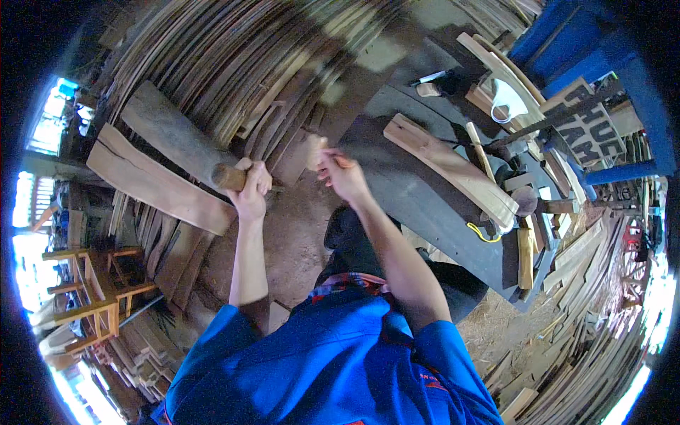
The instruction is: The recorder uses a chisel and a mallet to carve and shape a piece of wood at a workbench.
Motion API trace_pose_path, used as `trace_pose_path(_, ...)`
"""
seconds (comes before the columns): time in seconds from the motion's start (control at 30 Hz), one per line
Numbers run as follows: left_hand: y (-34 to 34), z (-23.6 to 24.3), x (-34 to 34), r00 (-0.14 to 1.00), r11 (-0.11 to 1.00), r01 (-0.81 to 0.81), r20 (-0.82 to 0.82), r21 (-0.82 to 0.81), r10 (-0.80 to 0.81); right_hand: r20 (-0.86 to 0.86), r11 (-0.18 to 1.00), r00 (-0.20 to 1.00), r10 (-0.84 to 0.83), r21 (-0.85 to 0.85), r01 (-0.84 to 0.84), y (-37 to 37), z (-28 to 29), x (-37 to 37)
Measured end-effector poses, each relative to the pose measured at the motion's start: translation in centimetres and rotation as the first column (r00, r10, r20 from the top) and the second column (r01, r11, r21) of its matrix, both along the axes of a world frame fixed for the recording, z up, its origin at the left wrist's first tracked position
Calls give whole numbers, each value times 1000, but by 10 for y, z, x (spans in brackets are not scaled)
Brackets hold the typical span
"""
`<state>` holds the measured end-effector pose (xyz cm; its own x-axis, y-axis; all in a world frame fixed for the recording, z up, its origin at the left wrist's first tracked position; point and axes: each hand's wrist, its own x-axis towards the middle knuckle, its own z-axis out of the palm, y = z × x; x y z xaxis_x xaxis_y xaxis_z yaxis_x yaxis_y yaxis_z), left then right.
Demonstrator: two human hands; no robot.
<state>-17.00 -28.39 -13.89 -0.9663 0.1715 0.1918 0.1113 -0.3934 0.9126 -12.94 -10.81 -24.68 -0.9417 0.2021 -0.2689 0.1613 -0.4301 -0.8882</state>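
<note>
Holding a round-ended wooden piece, the left hand has its fingers curled around it, probably so it won't slip. Right hand is closed on a pale piece, too blurry to say what, out front with elbow room, I'd guess. Off right, a long plank lies on the grey tabletop, likely for easy reach.

Dark capitals run in two lines on a board, red lettering (unreadably small) on a shirt.
</note>
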Motion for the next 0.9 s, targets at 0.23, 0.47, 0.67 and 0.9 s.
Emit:
trace_pose_path(0.23,-22,-17,2,998,997,-64,-33,-52,62,-88,986,986,-143,71,150,26,32,107)
trace_pose_path(0.47,10,-33,7,997,996,66,38,-61,-64,40,797,848,-529,366,481,110,41,251)
trace_pose_path(0.67,69,-21,26,960,949,267,-44,-170,-278,13,874,921,-390,321,366,69,58,145)
trace_pose_path(0.9,73,0,37,946,930,270,-112,-250,-305,49,621,835,-548,692,367,91,23,155)
